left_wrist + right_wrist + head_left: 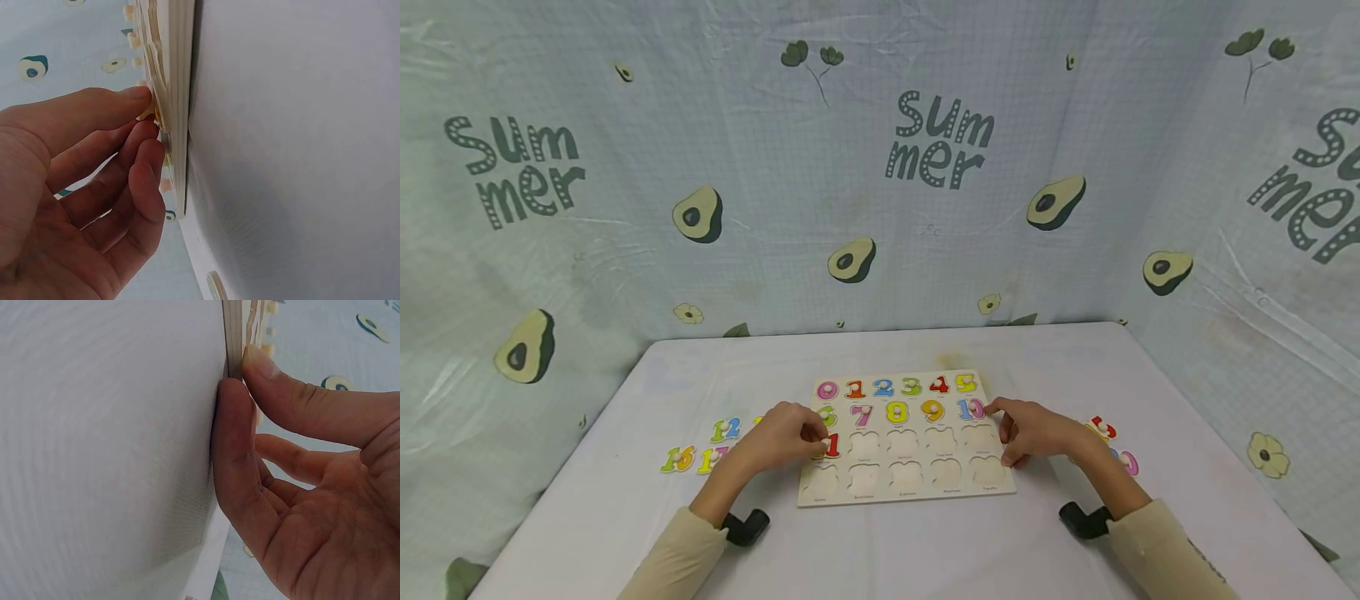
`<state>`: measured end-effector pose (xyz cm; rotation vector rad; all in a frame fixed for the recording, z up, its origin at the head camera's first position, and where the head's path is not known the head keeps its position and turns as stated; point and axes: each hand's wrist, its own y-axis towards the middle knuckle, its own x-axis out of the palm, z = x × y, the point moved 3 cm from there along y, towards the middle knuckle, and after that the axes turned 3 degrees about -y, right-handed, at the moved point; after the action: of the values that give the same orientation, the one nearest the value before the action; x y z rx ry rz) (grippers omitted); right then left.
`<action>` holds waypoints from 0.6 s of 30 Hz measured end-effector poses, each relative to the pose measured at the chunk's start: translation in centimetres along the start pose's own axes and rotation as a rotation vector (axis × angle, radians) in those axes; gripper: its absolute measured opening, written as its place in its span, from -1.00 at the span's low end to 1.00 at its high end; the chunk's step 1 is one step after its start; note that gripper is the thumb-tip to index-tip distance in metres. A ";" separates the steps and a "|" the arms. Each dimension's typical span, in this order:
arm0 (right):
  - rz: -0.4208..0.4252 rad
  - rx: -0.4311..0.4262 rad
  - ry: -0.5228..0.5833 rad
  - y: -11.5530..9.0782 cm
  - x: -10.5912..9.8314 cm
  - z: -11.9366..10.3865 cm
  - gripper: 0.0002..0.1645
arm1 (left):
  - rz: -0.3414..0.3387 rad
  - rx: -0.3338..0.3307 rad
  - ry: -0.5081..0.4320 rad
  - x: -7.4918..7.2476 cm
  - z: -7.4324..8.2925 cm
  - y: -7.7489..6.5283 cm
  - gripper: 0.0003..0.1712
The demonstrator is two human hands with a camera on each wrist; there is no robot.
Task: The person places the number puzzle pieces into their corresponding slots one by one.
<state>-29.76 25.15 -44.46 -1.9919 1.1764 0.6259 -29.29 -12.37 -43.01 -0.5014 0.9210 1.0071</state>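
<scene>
A pale wooden rectangular number-puzzle board (pixel 884 477) is set midway between the left and right edges of the white-covered table (pixel 880 550), nearer the far edge in what is seen. Its two upper rows are filled, from the pink 0 piece (pixel 827 390) to the blue-and-pink 10 piece (pixel 972 408); nine recesses below are left bare, so the filling is judged a little past halfway. At the left end of the third row, a red-digit piece (pixel 832 447), taken to be the 11, is pinched by the left hand (pixel 786 437) between thumb and fingertips; whether it is fully seated cannot be told. The board's right edge is pinched by the right hand (pixel 1036 427), thumb and finger being brought close together there. Toward the table's left edge are laid a green-and-blue 12 piece (pixel 732 427), a green-and-yellow 16 piece (pixel 687 457), a yellow-and-pink 17 piece (pixel 707 461) and a half-hidden yellow piece (pixel 758 419). Toward the right edge, a red-and-yellow piece (pixel 1103 428) and a blue-and-pink piece (pixel 1129 463) are partly covered by the forearm. The board is thin, with layered edges, shallow cut-outs and small print beneath them; the bright digits are fitted with pale knobs.
</scene>
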 end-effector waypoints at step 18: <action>-0.012 -0.047 -0.004 -0.2 -0.1 0.1 -0.15 | -0.017 -0.013 -0.017 0.0 0.0 0.0 -0.94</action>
<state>-29.65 25.35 -44.34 -2.0342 1.1567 0.6563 -29.25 -12.33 -43.02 -0.5104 0.8943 1.0012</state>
